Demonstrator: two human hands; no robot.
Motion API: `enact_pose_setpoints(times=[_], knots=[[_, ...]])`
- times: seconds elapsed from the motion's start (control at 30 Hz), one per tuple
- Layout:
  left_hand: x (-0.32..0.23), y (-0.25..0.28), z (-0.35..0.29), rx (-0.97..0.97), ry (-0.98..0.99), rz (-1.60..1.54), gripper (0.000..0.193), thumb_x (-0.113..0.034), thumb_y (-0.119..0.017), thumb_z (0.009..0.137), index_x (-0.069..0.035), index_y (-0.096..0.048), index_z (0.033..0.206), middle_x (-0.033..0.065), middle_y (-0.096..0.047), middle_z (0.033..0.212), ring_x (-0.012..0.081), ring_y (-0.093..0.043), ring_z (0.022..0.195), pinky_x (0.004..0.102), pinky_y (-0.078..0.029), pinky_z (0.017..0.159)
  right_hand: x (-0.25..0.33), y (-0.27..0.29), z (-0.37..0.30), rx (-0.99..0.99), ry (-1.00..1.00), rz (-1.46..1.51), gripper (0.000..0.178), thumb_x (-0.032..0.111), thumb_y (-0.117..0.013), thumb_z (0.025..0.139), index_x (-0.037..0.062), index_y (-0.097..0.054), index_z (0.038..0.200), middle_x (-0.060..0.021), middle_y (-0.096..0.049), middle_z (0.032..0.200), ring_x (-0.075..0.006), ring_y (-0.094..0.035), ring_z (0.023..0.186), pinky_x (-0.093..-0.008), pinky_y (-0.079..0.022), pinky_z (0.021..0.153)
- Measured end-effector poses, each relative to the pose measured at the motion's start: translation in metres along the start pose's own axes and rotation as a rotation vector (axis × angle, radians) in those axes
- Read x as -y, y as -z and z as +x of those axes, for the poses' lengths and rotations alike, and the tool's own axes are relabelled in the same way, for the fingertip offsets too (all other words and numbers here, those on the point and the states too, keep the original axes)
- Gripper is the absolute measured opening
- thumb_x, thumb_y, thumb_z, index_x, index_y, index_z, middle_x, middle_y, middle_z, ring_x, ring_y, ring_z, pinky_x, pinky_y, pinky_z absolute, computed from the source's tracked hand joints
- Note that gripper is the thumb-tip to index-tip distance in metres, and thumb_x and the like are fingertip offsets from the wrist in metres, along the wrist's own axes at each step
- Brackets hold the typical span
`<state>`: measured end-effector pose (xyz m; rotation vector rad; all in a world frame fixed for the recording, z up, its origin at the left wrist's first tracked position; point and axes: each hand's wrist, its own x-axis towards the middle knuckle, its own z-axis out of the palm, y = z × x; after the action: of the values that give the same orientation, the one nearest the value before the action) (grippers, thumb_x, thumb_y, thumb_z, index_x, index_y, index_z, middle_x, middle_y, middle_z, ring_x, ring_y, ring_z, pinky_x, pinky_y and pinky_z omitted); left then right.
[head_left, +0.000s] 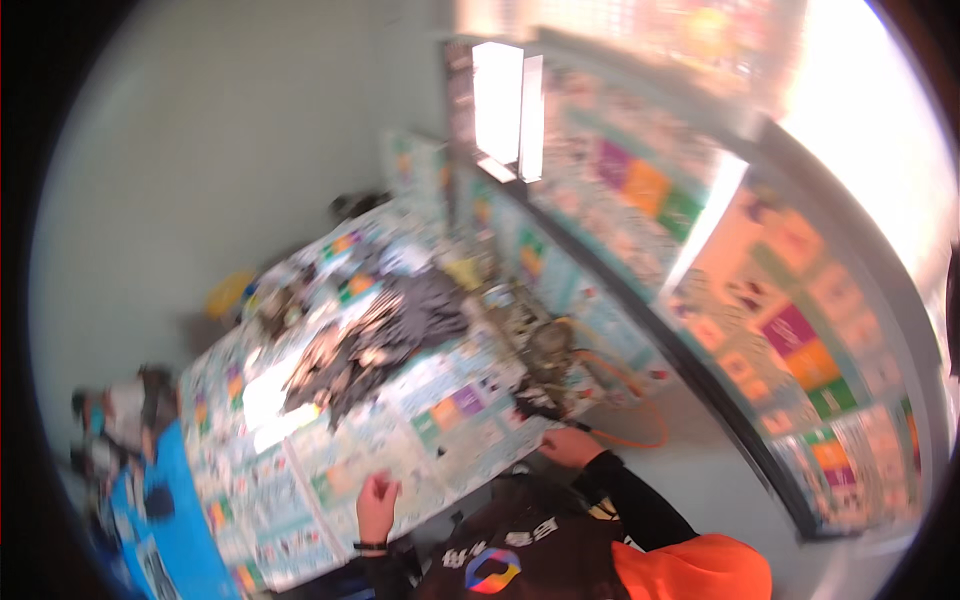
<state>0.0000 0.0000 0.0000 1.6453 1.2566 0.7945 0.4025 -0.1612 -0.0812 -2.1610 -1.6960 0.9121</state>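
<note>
My left hand (pixel 377 508) is above the near edge of a table (pixel 375 440) covered with printed sheets. Its fingers are curled in, and nothing shows between them. My right hand (pixel 571 447) is at the table's right corner, its fingers curled and turned away, so what they hold, if anything, is hidden. Just beyond it sits a small dark object (pixel 537 402), too blurred to name. A crumpled heap of dark grey and striped cloth (pixel 385 335) lies farther back on the table, apart from both hands.
A cluttered pile (pixel 545 350) with an orange cord (pixel 655 425) hanging off it fills the right side. Small items and a yellow object (pixel 230 295) sit along the far left edge. A blue surface (pixel 170 510) adjoins at left. Poster-covered panels (pixel 640 190) and a bright window (pixel 497 105) stand beyond.
</note>
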Motion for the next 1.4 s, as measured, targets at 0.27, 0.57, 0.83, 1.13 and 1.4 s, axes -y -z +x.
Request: enact_pose_setpoints(times=[0.27, 0.57, 0.83, 1.13, 1.4], knots=[[-0.139, 0.064, -0.082, -0.872, -0.515, 0.730, 0.056, 0.000, -0.070, 0.083, 0.000, -0.045, 0.133, 0.0015, -0.064, 0.085, 0.0258, -0.060, 0.102, 0.0657, -0.020, 0.118, 0.019, 0.017, 0.032, 0.150, 0.092, 0.050, 0.028, 0.030, -0.067, 0.091, 0.0031, -0.069, 0.097, -0.0190, -0.071, 0.092, -0.0353, -0.069, 0.088, -0.0433, -0.054, 0.078], [-0.167, 0.018, -0.059, 0.515, -0.390, -0.126, 0.034, -0.040, -0.091, 0.061, -0.015, -0.073, 0.077, -0.0045, -0.065, 0.076, 0.0224, -0.064, 0.098, 0.0586, -0.025, 0.116, -0.010, 0.033, 0.077, 0.278, 0.121, 0.021, 0.024, 0.025, -0.067, 0.089, 0.0026, -0.067, 0.095, -0.0185, -0.071, 0.085, -0.0376, -0.069, 0.083, -0.0448, -0.054, 0.075], [0.009, -0.072, 0.030, 0.135, 0.372, 0.422, 0.034, -0.035, -0.081, 0.082, -0.007, -0.071, 0.098, 0.0082, -0.069, 0.081, 0.0220, -0.066, 0.082, 0.0406, -0.053, 0.086, -0.069, 0.027, 0.114, 0.168, 0.150, -0.029, 0.020, 0.021, -0.066, 0.089, 0.0015, -0.065, 0.094, -0.0192, -0.067, 0.086, -0.0384, -0.066, 0.084, -0.0464, -0.051, 0.073], [0.158, -0.107, 0.235, -0.374, 0.550, -0.212, 0.044, -0.035, -0.076, 0.090, -0.001, -0.064, 0.115, 0.0054, -0.071, 0.091, 0.0113, -0.065, 0.070, 0.0248, -0.049, 0.056, -0.072, 0.025, 0.128, 0.089, 0.036, -0.029, 0.015, 0.017, -0.066, 0.086, 0.0029, -0.067, 0.093, -0.0172, -0.067, 0.090, -0.0374, -0.065, 0.089, -0.0450, -0.052, 0.078], [0.195, -0.098, 0.364, -0.425, 0.591, 0.002, 0.030, -0.030, -0.073, 0.088, 0.000, -0.072, 0.093, 0.0088, -0.073, 0.078, 0.0177, -0.069, 0.064, 0.0316, -0.052, 0.057, -0.045, 0.030, 0.125, 0.048, -0.145, -0.016, 0.015, 0.017, -0.064, 0.090, 0.0033, -0.067, 0.094, -0.0181, -0.067, 0.094, -0.0378, -0.066, 0.091, -0.0455, -0.052, 0.080]])
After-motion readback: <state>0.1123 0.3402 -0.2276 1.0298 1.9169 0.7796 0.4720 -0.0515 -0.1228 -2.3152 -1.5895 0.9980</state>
